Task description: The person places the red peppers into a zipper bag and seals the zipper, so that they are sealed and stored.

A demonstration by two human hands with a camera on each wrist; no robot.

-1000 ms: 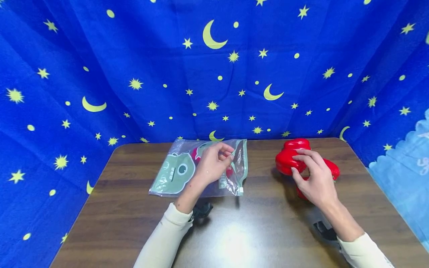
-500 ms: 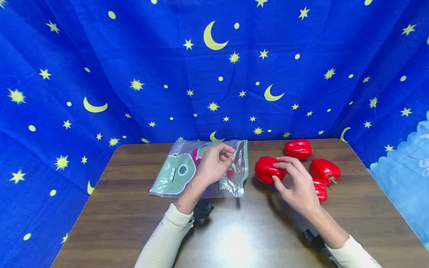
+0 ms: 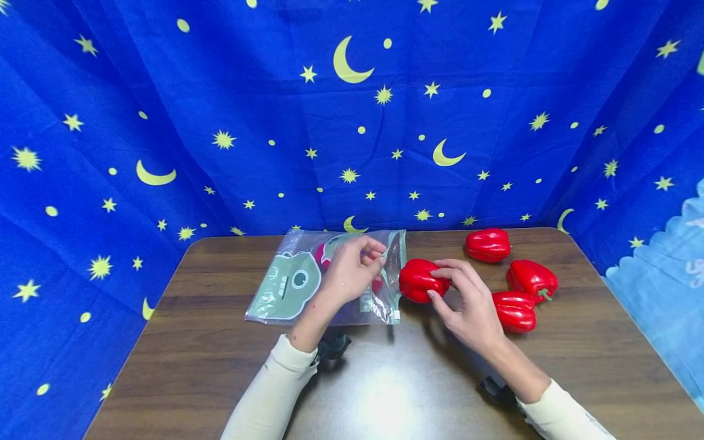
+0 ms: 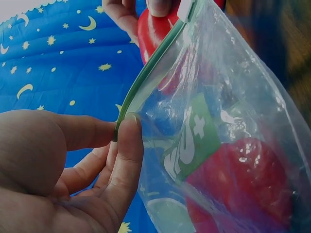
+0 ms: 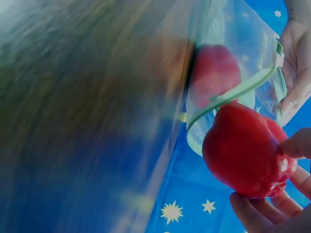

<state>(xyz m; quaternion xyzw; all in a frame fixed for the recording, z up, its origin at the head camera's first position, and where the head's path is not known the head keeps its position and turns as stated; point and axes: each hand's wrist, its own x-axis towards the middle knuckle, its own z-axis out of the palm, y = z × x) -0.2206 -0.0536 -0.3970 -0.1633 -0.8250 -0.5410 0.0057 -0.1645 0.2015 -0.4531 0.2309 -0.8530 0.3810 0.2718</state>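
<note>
R hand [image 3: 467, 308] gripping red pepper [image 3: 420, 281], bringing it nearer mouth of clear bag [image 3: 297, 293] vs prev, L hand [image 3: 352, 272] pinching its edge as b4, 3 other peppers [image 3: 529, 278] staying put

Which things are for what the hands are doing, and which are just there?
For the job:
clear bag, held by the left hand
held pepper, in the right hand
bagged pepper
probably the three loose peppers

Just there:
starry curtain
pale blue cloth
wooden table underneath
</note>
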